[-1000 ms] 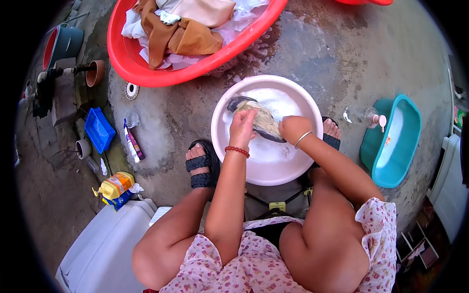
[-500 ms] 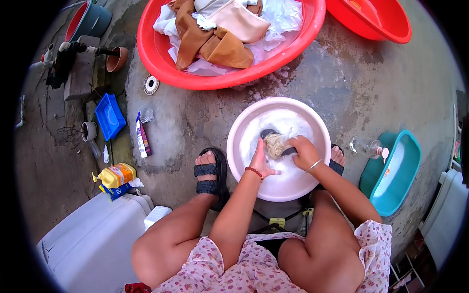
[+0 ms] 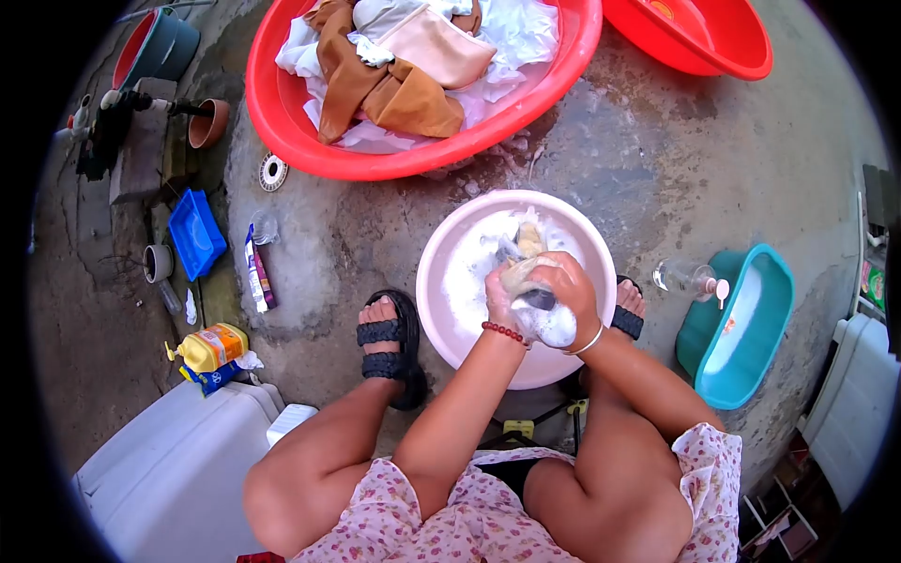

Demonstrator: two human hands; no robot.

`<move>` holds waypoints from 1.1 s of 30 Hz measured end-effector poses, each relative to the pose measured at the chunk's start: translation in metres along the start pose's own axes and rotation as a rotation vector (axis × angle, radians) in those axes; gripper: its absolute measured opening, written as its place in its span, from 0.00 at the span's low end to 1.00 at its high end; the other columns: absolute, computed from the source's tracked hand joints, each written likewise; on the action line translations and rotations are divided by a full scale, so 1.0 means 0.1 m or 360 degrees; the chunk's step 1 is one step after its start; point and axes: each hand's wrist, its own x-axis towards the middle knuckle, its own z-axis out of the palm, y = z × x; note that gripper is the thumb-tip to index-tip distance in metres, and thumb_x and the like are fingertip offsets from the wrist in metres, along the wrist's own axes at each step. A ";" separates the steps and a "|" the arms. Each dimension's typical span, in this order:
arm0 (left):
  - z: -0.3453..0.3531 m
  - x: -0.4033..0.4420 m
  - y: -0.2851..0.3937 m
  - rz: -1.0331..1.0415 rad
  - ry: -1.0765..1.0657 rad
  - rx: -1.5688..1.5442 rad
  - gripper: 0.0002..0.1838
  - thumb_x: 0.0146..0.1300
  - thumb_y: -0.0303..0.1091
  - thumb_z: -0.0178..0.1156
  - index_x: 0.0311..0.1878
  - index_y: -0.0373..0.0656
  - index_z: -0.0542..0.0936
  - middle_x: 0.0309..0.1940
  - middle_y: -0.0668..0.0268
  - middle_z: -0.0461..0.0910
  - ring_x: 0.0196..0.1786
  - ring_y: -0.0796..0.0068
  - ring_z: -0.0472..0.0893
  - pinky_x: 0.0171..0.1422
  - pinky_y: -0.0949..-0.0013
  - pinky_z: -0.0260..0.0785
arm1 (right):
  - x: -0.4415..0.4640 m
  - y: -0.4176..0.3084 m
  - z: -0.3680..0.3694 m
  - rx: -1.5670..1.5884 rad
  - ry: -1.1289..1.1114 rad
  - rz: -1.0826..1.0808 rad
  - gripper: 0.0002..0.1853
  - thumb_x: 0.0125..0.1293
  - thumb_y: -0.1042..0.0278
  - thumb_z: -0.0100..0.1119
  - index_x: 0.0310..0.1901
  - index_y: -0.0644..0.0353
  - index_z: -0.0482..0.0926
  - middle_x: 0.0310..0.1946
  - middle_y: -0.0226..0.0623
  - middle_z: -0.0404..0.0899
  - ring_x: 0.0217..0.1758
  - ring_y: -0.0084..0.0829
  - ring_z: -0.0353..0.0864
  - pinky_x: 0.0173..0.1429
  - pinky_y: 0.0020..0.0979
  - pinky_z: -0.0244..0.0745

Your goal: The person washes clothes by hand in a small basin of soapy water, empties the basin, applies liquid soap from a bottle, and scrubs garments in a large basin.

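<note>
Over the pink basin (image 3: 434,324) of white suds, my left hand (image 3: 499,298) and my right hand (image 3: 569,289) are brought together. Both are closed around a soapy beige and dark grey cloth (image 3: 529,240), which is bunched up between them. Part of the cloth sticks out above my fingers. Its dark part and a clump of foam show below, between my palms. What kind of garment it is, I cannot make out. A red bead bracelet is on my left wrist and a pale bangle on my right.
Ahead stands a large red tub (image 3: 357,167) of clothes, with another red basin (image 3: 699,52) beside it. To the right are a clear pump bottle (image 3: 683,278) and a teal basin (image 3: 696,352). On the left lie a blue tray (image 3: 197,235) and a yellow bottle (image 3: 208,349).
My hands have come closer together, squeezing the cloth between them. Foam now bulges out by my palms. The whole view has shifted slightly, so surrounding things appear further left.
</note>
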 end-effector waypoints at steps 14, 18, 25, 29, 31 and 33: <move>-0.37 0.00 -0.33 0.1249 0.0122 0.1458 0.16 0.53 0.22 0.46 0.45 0.29 0.74 0.39 0.61 0.77 0.42 0.73 0.76 0.48 0.72 0.68 | -0.42 0.29 0.26 0.0118 -0.0003 0.1568 0.18 0.58 0.60 0.51 0.35 0.70 0.79 0.28 0.52 0.79 0.31 0.45 0.79 0.39 0.40 0.71; -0.56 0.06 -0.29 0.1314 0.0119 0.1871 0.15 0.53 0.21 0.47 0.43 0.29 0.75 0.37 0.62 0.77 0.40 0.73 0.76 0.47 0.72 0.68 | -0.33 0.26 0.29 0.0755 0.0120 0.2077 0.21 0.59 0.57 0.48 0.31 0.72 0.79 0.25 0.49 0.79 0.28 0.38 0.78 0.37 0.36 0.71; -0.42 0.13 -0.07 0.0012 0.0039 0.0251 0.16 0.61 0.36 0.44 0.41 0.37 0.77 0.35 0.59 0.80 0.40 0.64 0.80 0.45 0.65 0.72 | -0.09 0.29 -0.29 0.1698 -0.0073 0.1845 0.14 0.56 0.64 0.60 0.42 0.59 0.77 0.37 0.33 0.78 0.41 0.26 0.76 0.43 0.28 0.71; -0.31 0.15 0.22 -0.0046 -0.0146 -0.0157 0.25 0.64 0.47 0.38 0.53 0.37 0.70 0.40 0.51 0.79 0.38 0.55 0.81 0.36 0.55 0.78 | -0.32 0.61 -0.51 -0.0403 0.0207 0.1230 0.19 0.55 0.59 0.60 0.46 0.61 0.74 0.38 0.46 0.78 0.42 0.39 0.78 0.45 0.36 0.73; -0.39 0.20 0.35 -0.0078 -0.0500 -0.0209 0.29 0.63 0.53 0.39 0.56 0.38 0.68 0.40 0.49 0.78 0.32 0.51 0.81 0.28 0.52 0.78 | -0.45 0.74 -0.55 -0.0708 0.0017 0.1351 0.21 0.52 0.58 0.60 0.45 0.62 0.74 0.37 0.50 0.78 0.41 0.43 0.78 0.46 0.39 0.73; -0.50 0.23 0.39 -0.0037 -0.0674 -0.0074 0.29 0.60 0.56 0.44 0.55 0.44 0.71 0.40 0.53 0.78 0.29 0.55 0.80 0.22 0.62 0.76 | -0.55 0.79 -0.47 -0.0482 -0.0167 0.1599 0.22 0.50 0.58 0.62 0.44 0.62 0.75 0.36 0.50 0.78 0.40 0.43 0.79 0.45 0.40 0.73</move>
